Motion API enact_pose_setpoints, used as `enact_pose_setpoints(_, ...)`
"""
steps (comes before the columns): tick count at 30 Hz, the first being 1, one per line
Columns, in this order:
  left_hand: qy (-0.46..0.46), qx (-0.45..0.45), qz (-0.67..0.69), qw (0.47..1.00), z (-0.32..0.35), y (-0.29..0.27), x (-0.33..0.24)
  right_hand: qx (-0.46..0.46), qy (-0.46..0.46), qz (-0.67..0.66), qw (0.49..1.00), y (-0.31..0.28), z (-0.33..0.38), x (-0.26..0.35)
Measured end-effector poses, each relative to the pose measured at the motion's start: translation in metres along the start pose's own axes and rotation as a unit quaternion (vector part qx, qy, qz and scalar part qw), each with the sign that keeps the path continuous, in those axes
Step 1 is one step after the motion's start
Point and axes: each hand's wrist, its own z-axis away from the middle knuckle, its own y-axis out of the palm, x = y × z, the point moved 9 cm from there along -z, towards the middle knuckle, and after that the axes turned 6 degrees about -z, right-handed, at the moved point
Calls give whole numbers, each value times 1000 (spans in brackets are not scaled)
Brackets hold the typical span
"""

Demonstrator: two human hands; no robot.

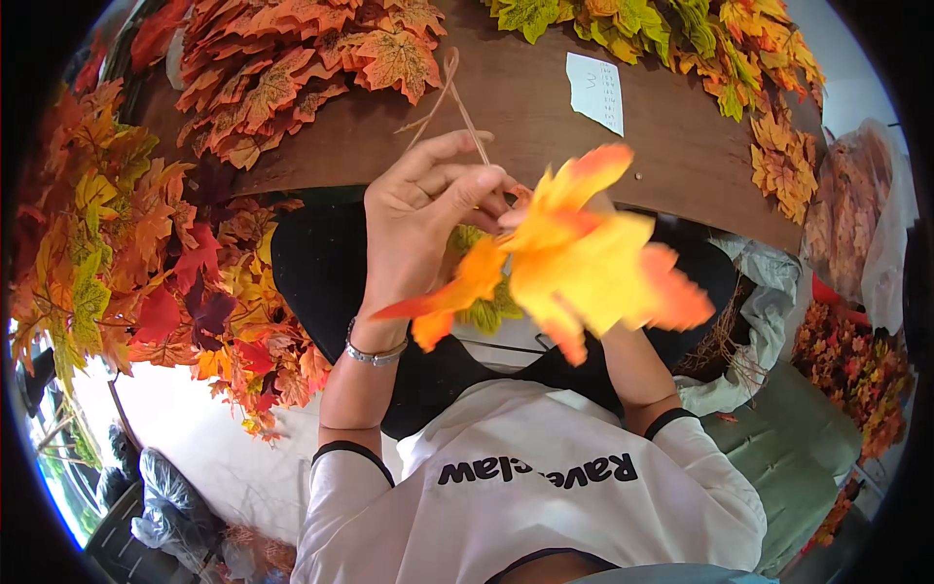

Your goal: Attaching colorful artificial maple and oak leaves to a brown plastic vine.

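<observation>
My left hand (428,200) is raised near the table's front edge, thumb and fingers pinched round a thin brown stem (448,92). The stem loops and crosses itself above the fingers. A yellow and orange artificial maple leaf (593,268), blurred by motion, spreads in front of my right hand (600,201). Most of the right hand is hidden behind it; the fingertips that show are closed at the leaf's base, close to my left fingertips. A smaller orange leaf (477,282) hangs beside it, and a green leaf (491,310) shows below.
The brown table (525,117) bears a heap of orange leaves (282,78), green leaves (623,19) and a torn paper slip (595,92). Leaf garlands (146,292) hang at left. A plastic bag of leaves (856,224) and a pale sack (769,331) stand at right.
</observation>
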Motion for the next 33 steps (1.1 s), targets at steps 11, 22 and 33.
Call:
enact_pose_setpoints(11, -2, 99, 45, 994, 9, -4, -1, 54, 119, -256, 958, -2, -16, -5)
enact_pose_setpoints(22, -192, 207, 118, 952, 48, 15, -47, 226, 179, -149, 946, 76, -9, -43)
enact_pose_setpoints(33, -372, 205, -272, 863, 190, -87, -126, 271, 130, -24, 953, 26, -36, -8)
